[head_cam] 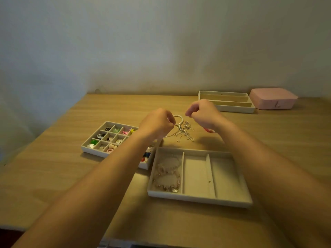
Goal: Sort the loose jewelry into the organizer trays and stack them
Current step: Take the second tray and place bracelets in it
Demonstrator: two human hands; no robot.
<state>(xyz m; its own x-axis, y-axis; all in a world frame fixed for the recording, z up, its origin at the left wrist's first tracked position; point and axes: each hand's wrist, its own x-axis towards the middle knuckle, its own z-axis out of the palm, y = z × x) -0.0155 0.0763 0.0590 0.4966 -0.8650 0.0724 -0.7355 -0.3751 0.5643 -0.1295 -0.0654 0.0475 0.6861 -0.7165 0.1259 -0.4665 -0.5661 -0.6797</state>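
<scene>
A tangle of thin silver chains (185,133) lies on the table's middle, beside a white pearl bracelet (179,119). My left hand (157,123) hovers just left of them and pinches a fine chain strand at its fingertips. My right hand (203,113) is raised right of the tangle, thumb and fingers pinched together as if on the same fine strand, which barely shows. A grid tray (86,147) holds several small colourful pieces. The three-slot tray (197,197) in front holds beaded bracelets (168,174) in its left slot.
A long slotted tray (232,109) stands at the back right, with a pink box (273,98) next to it. A small pink and red item (209,130) peeks out under my right wrist. The wall runs close behind the table.
</scene>
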